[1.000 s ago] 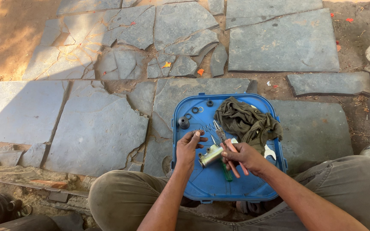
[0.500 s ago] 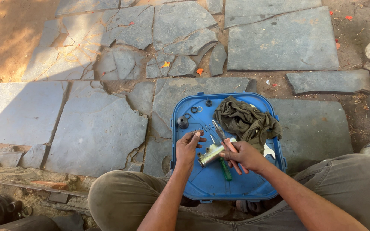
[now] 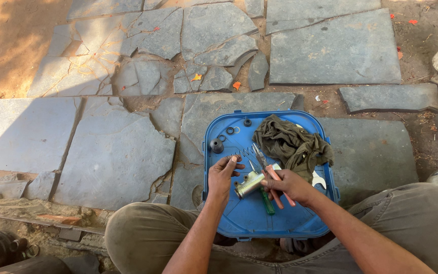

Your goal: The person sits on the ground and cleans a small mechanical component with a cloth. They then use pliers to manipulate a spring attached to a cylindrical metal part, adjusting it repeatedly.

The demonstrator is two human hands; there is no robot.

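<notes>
A person sits on the ground, knees in olive trousers at the bottom of the frame, both bare forearms reaching toward a round blue plastic lid [image 3: 280, 223] lying flat on grey flagstone paving [image 3: 112, 162] in the lower centre of the frame. The left hand [image 3: 222, 175] rests on the lid's left part, fingers loosely curled, its grip touching the end of a short silvery metal cylinder [image 3: 250, 183]; whether it actually holds the cylinder cannot be told. The right hand [image 3: 287, 185], just right of the cylinder, is closed around red-handled pliers [image 3: 267, 170], whose dark tips point toward the upper left. A green-handled tool [image 3: 267, 202] lies on the lid directly below the right hand. A crumpled olive-green rag [image 3: 292, 142] sits in the lid's upper right. Near the lid's upper left edge lie a small dark rubber cup [image 3: 216, 146], a thin coiled spring [image 3: 239, 152] and a few small dark rings [image 3: 247, 122].
</notes>
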